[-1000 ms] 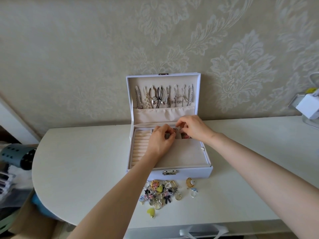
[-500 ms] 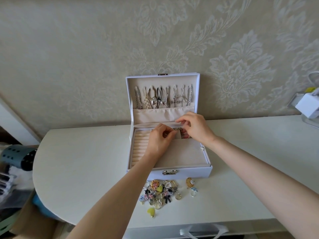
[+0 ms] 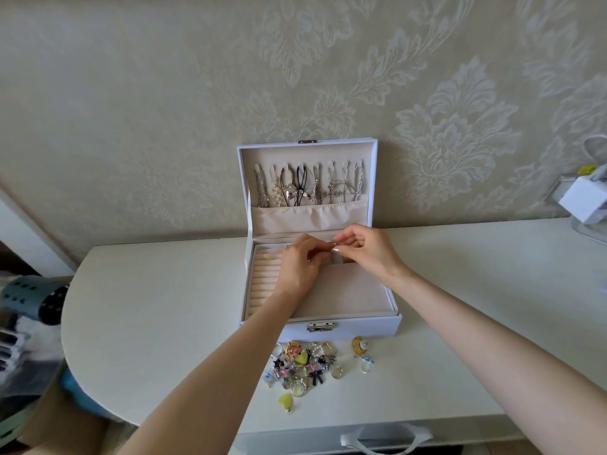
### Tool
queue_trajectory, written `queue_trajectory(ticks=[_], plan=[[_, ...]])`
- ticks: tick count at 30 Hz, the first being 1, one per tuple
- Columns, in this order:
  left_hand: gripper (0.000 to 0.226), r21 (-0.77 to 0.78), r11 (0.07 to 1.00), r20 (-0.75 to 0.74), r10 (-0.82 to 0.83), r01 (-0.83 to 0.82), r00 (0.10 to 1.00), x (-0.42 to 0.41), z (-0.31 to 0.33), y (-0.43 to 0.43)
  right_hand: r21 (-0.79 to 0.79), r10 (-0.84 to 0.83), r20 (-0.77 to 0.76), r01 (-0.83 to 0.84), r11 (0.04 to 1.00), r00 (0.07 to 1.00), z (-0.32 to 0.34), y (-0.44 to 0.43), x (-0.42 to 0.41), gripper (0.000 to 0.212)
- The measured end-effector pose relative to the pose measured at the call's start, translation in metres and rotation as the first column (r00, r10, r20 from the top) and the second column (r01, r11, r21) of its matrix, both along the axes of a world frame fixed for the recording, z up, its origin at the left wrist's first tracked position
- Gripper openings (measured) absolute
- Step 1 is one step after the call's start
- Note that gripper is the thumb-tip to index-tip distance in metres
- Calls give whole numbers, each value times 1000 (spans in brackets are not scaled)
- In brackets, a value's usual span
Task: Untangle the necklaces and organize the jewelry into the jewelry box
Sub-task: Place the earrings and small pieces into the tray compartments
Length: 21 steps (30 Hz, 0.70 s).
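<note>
While reaching over the open box (image 3: 361, 326), pinches a small golden piece (image 3: 331, 245) from both sides: left hand (image 3: 297, 267) with fingertips curled onto it, right hand (image 3: 368, 254) with thumb and forefinger closed on it, other fingers loosely bent. Holds the piece just above the small compartments at the back of the tray, to the right of the ring rolls (image 3: 264, 280); cannot tell what kind of piece, too small. Hung in a row inside the upright lid (image 3: 328, 156): necklaces (image 3: 308, 188), lower ends tucked into a cloth pocket (image 3: 308, 218). Standing on the pale worktop (image 3: 164, 307), back against a patterned wall (image 3: 164, 93), clasp (image 3: 320, 326) toward the person: the box. Lying on the worktop just before the box: a pile (image 3: 303, 364) of mixed jewelry, pieces touching. Apart from the pile, nearer the edge, a yellow heart (image 3: 286, 401); to the right, a round golden charm (image 3: 359, 345) beside a clear ring (image 3: 365, 366).
</note>
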State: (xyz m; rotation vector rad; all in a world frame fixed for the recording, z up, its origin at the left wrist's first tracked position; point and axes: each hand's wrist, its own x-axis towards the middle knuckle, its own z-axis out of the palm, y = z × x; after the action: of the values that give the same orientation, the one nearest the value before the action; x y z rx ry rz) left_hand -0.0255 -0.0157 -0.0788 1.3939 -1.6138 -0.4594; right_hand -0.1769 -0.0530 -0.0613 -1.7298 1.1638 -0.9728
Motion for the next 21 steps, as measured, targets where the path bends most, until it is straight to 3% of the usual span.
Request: queue_trajectory(ticks=[5, 10, 15, 21], plan=[[14, 32, 999, -90, -28, 31, 996, -1, 0, 2, -8, 0, -31, 0, 1000, 1000, 0, -3, -4, 28], [25, -11, 997, 65, -73, 74, 995, -2, 1, 2, -9, -21, -50, 21, 1000, 999, 2, -4, -7, 26], [43, 41, 986, 221, -167, 162, 961, -6, 3, 4, -104, -59, -209, 38, 994, 976, 0, -7, -9, 32], [45, 67, 985, 227, -168, 157, 959, -6, 1, 5, -178, -107, -328, 50, 983, 939, -2, -9, -10, 19]])
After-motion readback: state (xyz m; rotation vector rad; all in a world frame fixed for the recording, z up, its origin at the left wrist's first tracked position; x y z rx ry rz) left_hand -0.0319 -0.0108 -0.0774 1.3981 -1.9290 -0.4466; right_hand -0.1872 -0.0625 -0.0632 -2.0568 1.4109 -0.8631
